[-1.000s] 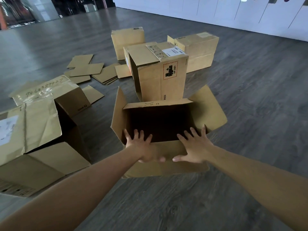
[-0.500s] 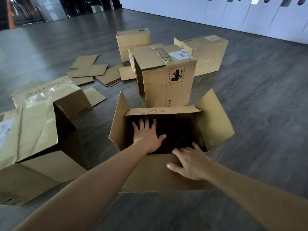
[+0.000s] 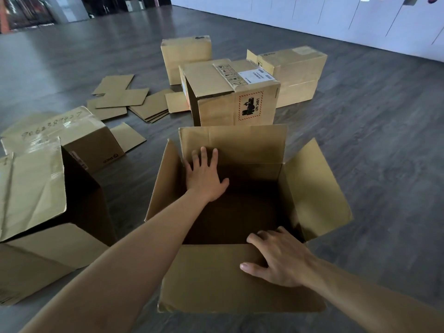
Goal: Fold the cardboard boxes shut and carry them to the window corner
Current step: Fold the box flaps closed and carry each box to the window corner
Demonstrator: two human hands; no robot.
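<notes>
An open cardboard box (image 3: 317,188) stands on the floor right in front of me, empty and dark inside. Its far flap (image 3: 240,145) stands upright, its side flaps splay outward, and its near flap (image 3: 204,280) hangs down toward me. My left hand (image 3: 204,176) reaches across the opening, and its straight fingers press flat against the far flap's left part. At the box's near rim, my right hand (image 3: 281,258) has its fingers hooked over the edge and its thumb on the near flap.
A large open box (image 3: 36,200) lies close on the left, with a taped box (image 3: 79,135) behind it. Flat cardboard pieces (image 3: 129,99) litter the floor beyond. A labelled box (image 3: 230,92), another box (image 3: 185,54) and stacked boxes (image 3: 295,73) stand ahead. White cabinets (image 3: 312,13) line the far wall.
My left hand moved from the near flap across the opening to the far flap, which rose from lying inward to upright. My right hand slid right along the near rim.
</notes>
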